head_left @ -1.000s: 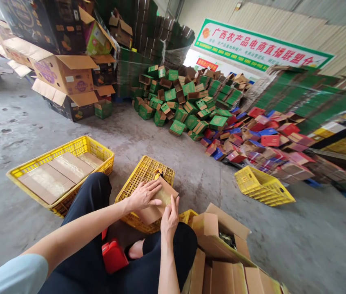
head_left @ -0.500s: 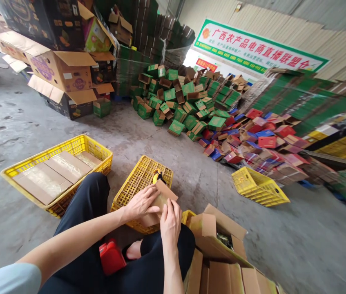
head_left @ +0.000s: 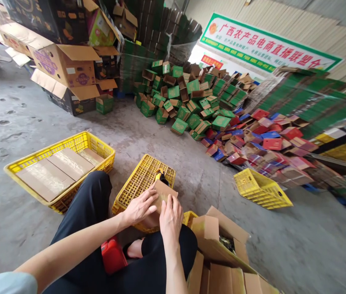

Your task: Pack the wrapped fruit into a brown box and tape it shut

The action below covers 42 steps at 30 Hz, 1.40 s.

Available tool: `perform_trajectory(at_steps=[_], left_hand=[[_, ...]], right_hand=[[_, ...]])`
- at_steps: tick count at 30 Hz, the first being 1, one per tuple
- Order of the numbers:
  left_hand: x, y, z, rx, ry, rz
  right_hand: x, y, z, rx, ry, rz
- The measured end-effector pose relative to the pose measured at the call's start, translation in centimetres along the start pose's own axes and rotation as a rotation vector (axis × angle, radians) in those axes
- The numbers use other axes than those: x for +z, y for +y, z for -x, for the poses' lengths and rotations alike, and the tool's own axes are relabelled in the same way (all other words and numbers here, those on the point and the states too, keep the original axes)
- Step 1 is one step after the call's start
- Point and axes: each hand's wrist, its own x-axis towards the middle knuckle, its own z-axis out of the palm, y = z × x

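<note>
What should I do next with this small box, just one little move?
Probably smooth down the tape with your right hand: its fingers lie on the box beside that glossy strip, and your left hand, resting there too, could steady it.

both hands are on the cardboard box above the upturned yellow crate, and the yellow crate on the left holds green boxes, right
Not quite: the head view shows brown boxes in the left yellow crate, not green ones. The rest holds.
</note>
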Motion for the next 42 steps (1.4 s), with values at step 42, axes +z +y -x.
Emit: perform_trajectory(at_steps=[42], left_hand=[[-1.0, 0.1, 0.1, -0.178, -0.082, 0.131]], right_hand=[[-0.1, -4.9, -1.3, -0.01, -0.175, -0.014]])
